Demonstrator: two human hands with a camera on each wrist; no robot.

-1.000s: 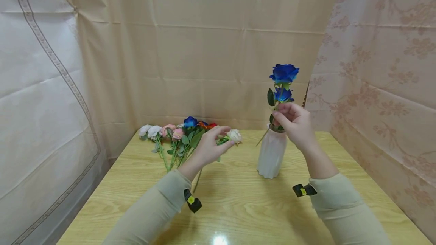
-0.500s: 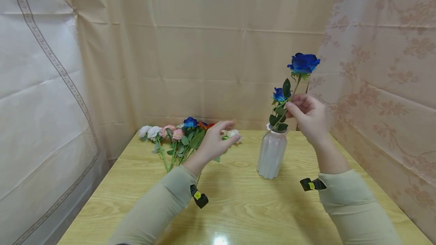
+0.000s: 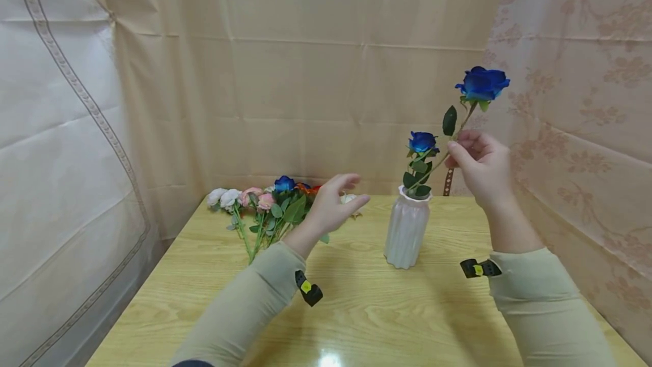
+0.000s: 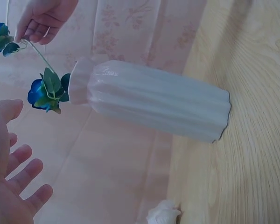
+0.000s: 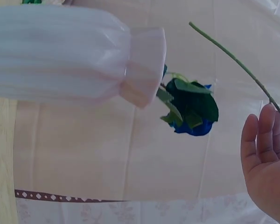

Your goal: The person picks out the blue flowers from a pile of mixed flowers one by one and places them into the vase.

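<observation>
My right hand (image 3: 484, 169) pinches the stem of a blue rose (image 3: 482, 84) with its bloom tilted up to the right. In the right wrist view the bare end of that stem (image 5: 228, 53) hangs free, apart from the vase mouth. Beside it stands a white ribbed vase (image 3: 406, 234), upright on the table, with another blue rose (image 3: 423, 141) in its mouth. My left hand (image 3: 331, 205) hovers left of the vase, fingers spread and holding nothing; the left wrist view shows its fingers (image 4: 25, 175) near the vase top.
A row of loose flowers lies at the back left of the wooden table (image 3: 356, 316): white blooms (image 3: 231, 196), pink ones (image 3: 266, 201), a blue rose (image 3: 284, 183) and red ones. A white rose (image 3: 349, 199) lies partly behind my left hand. Curtains (image 3: 331, 84) enclose the table.
My right hand has moved up and right with the blue rose, away from the rose in the vase. My left hand has shifted slightly right and its fingers have spread.
</observation>
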